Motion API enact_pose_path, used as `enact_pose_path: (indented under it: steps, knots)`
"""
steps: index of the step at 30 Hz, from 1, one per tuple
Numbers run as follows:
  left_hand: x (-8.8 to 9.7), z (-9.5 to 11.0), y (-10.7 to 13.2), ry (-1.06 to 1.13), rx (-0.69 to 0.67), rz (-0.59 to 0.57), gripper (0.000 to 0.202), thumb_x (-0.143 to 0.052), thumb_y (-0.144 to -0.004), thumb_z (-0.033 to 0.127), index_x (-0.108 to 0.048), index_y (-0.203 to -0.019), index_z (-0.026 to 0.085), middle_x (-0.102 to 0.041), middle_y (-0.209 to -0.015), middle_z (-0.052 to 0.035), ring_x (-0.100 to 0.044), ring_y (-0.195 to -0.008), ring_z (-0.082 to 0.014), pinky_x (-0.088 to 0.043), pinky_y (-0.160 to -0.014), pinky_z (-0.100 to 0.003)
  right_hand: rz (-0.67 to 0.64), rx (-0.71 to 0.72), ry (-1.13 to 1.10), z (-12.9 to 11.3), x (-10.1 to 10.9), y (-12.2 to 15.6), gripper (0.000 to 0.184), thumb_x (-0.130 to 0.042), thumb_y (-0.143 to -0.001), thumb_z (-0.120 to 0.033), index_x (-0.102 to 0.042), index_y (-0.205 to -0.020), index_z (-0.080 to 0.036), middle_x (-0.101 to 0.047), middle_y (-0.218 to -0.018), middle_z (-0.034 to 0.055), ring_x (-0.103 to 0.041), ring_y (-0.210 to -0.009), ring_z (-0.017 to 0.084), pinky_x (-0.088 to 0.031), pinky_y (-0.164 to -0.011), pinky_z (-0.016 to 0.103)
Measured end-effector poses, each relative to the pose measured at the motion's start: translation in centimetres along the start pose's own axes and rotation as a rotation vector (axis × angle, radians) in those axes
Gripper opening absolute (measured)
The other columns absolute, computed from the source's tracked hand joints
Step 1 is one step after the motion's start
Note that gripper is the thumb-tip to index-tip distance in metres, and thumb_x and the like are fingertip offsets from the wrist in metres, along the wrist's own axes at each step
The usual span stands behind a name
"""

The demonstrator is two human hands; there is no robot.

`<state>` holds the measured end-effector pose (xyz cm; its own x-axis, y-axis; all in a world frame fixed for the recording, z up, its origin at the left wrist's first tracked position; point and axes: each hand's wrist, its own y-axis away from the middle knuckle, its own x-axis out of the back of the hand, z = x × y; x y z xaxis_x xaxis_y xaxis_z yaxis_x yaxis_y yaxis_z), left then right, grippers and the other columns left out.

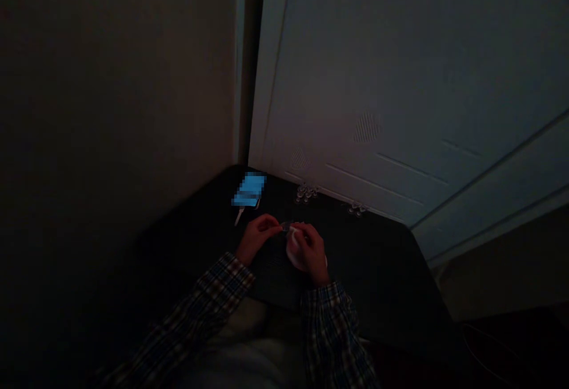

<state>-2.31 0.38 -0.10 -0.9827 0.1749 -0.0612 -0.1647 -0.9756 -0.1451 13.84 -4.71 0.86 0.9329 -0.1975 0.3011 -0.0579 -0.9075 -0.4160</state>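
The room is very dark. My left hand [256, 236] and my right hand [311, 251] meet over a dark table [377, 270], both in plaid sleeves. Their fingertips pinch a small glinting object [287, 227] between them; I cannot make out what it is. Under my right hand lies a pale round thing [297, 254], perhaps a small dish or pad, partly hidden by the fingers.
A glowing blue screen [249, 191] stands at the table's far left corner, with a thin white stick [239, 216] beside it. Two clusters of small shiny objects [306, 193] [356, 209] lie along the far edge by a white panelled door [400, 80]. A wall rises left.
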Motion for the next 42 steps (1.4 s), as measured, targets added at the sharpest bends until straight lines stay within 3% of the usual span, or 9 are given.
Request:
enact_pose_path:
  steps: [7, 15, 21, 28, 37, 42]
  knots:
    - [-0.1, 0.3, 0.2, 0.038, 0.022, -0.015, 0.023, -0.07, -0.063, 0.034, -0.059, -0.073, 0.017, -0.059, -0.069, 0.0015, -0.055, -0.064, -0.0129, -0.043, -0.06, -0.025, 0.001, 0.004, 0.017, 0.2, -0.1, 0.2, 0.02, -0.051, -0.084, -0.03, -0.063, -0.097, -0.022, -0.063, -0.098, 0.0037, -0.057, -0.093, 0.017, -0.044, -0.079, 0.027]
    - [-0.2, 0.1, 0.2, 0.183, 0.083, 0.015, 0.027, -0.068, -0.065, 0.036, -0.057, -0.078, 0.015, -0.057, -0.071, 0.0005, -0.054, -0.063, -0.0115, -0.043, -0.058, -0.023, -0.054, 0.049, 0.041, -0.2, -0.3, 0.4, 0.018, -0.051, -0.083, -0.027, -0.063, -0.097, -0.024, -0.063, -0.099, 0.0026, -0.056, -0.094, 0.017, -0.043, -0.081, 0.028]
    - [-0.3, 0.2, 0.3, 0.154, 0.061, -0.028, 0.025, -0.068, -0.065, 0.035, -0.057, -0.076, 0.016, -0.059, -0.07, 0.0015, -0.056, -0.064, -0.0119, -0.045, -0.062, -0.025, -0.049, 0.102, 0.077, -0.8, -0.1, 0.3, 0.015, -0.052, -0.083, -0.024, -0.063, -0.093, -0.023, -0.062, -0.095, 0.0029, -0.055, -0.094, 0.017, -0.041, -0.085, 0.03]
    - [-0.7, -0.2, 0.2, 0.09, 0.01, -0.19, 0.029, -0.073, -0.061, 0.026, -0.058, -0.085, 0.017, -0.061, -0.086, -0.001, -0.06, -0.084, -0.0169, -0.048, -0.079, -0.032, 0.088, 0.047, 0.136, -0.3, 0.0, 0.1, 0.016, -0.045, -0.086, -0.026, -0.06, -0.087, -0.021, -0.059, -0.089, 0.0032, -0.054, -0.088, 0.016, -0.041, -0.082, 0.028]
    - [-0.7, 0.0, 0.3, 0.09, -0.006, -0.188, 0.037, -0.071, -0.063, 0.024, -0.056, -0.096, 0.019, -0.06, -0.104, -0.0046, -0.06, -0.094, -0.0191, -0.048, -0.084, -0.035, 0.236, -0.005, 0.149, 0.4, 0.3, 0.0, 0.019, -0.042, -0.087, -0.031, -0.057, -0.085, -0.02, -0.058, -0.086, 0.0027, -0.053, -0.083, 0.015, -0.04, -0.077, 0.027]
    - [-0.7, -0.6, 0.2, 0.029, -0.039, -0.172, 0.034, -0.072, -0.063, 0.025, -0.059, -0.093, 0.018, -0.064, -0.095, -0.0045, -0.061, -0.09, -0.0191, -0.048, -0.084, -0.036, 0.242, -0.04, 0.117, 0.4, 0.4, 0.1, 0.02, -0.042, -0.087, -0.033, -0.057, -0.087, -0.019, -0.058, -0.086, 0.0025, -0.054, -0.083, 0.015, -0.04, -0.075, 0.026]
